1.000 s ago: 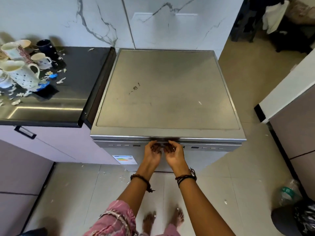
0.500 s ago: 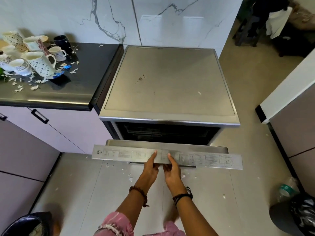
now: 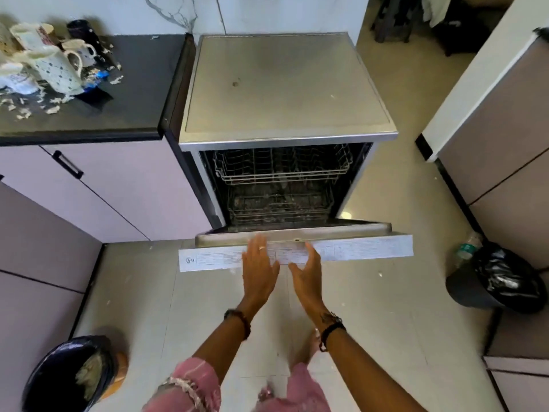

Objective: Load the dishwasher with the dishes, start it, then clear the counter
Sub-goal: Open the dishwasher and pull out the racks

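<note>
At the front of the dishwasher (image 3: 285, 93), the door (image 3: 297, 251) is now lowered flat and released; left hand (image 3: 259, 269) and right hand (image 3: 307, 273) are spread, holding nothing; racks are exposed for loading; mugs (image 3: 50, 60) are kept on the counter (image 3: 133, 84).

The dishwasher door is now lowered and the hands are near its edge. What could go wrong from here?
The door may drop hard, since the left hand and right hand look open rather than gripping it. The lowered door also sits above the person's bare foot. Mugs crowd the counter amid scraps, so one could topple when lifted.
</note>
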